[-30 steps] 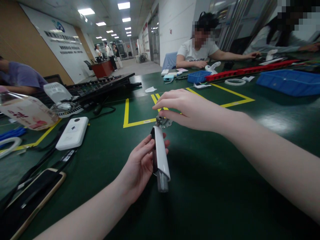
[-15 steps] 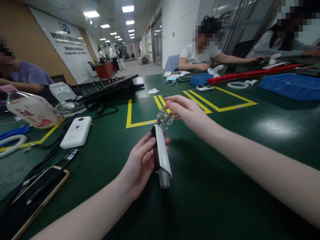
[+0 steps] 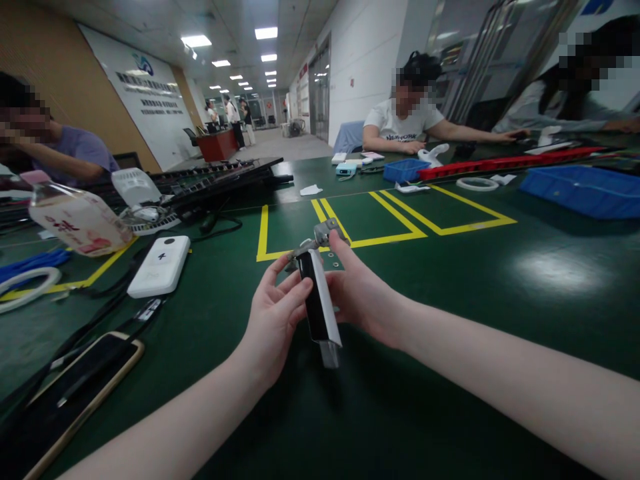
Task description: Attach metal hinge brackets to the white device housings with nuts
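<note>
A long white and black handle part (image 3: 320,308) with a metal bracket (image 3: 320,237) at its far end is held above the green table (image 3: 450,293). My left hand (image 3: 273,320) grips the part from the left, fingers curled on its black side. My right hand (image 3: 357,293) wraps it from the right, with the thumb up by the metal bracket. Both hands touch the same piece.
A white power bank (image 3: 159,265), a phone (image 3: 75,393), cables and a bottle (image 3: 77,219) lie at the left. Black trays (image 3: 220,177) sit behind. Blue bins (image 3: 585,190) and a red strip (image 3: 500,163) are at the right. Other people sit around the table.
My right hand came back from over the bracket and closed on the right side of the handle part. The part has turned so its black side faces me.
</note>
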A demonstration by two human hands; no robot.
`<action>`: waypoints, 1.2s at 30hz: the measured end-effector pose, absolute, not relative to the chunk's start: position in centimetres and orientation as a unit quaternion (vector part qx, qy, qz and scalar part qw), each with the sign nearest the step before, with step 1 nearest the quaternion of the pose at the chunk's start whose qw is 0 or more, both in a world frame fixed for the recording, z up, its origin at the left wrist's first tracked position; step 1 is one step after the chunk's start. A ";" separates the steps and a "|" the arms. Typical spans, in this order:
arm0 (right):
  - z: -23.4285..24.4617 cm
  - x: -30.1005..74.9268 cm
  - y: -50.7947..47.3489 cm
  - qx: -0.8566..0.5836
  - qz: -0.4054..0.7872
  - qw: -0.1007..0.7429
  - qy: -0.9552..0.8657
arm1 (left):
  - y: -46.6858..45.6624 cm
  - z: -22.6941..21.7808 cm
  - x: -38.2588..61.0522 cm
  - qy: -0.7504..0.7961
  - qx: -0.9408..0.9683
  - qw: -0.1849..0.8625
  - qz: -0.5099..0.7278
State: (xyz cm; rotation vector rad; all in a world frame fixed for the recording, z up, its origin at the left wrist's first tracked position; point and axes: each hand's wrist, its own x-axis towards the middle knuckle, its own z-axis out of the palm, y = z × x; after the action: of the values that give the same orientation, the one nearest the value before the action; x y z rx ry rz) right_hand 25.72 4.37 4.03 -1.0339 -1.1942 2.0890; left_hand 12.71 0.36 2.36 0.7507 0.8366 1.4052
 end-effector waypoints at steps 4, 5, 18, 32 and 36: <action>4.1 25.8 4.6 -0.364 0.780 0.265 -0.434 | 0.3 2.5 12.8 0.362 0.342 0.610 0.617; 4.1 25.8 4.6 -0.363 0.778 0.268 -0.437 | 0.3 2.5 12.8 0.363 0.346 0.607 0.616; 1.3 25.1 4.7 -0.280 0.740 0.368 -0.488 | 0.3 2.7 12.7 0.398 0.432 0.499 0.638; 2.7 25.0 4.3 -0.231 0.684 0.423 -0.548 | -0.4 3.4 12.8 0.398 0.437 0.456 0.666; 2.3 25.0 4.2 -0.223 0.682 0.446 -0.536 | 0.2 2.6 12.5 0.423 0.428 0.424 0.677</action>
State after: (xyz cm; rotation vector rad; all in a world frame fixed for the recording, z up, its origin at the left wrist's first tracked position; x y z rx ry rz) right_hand 24.98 4.16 2.26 -0.5516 -1.3274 1.6883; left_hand 12.50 0.16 2.56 1.0696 1.0579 1.6931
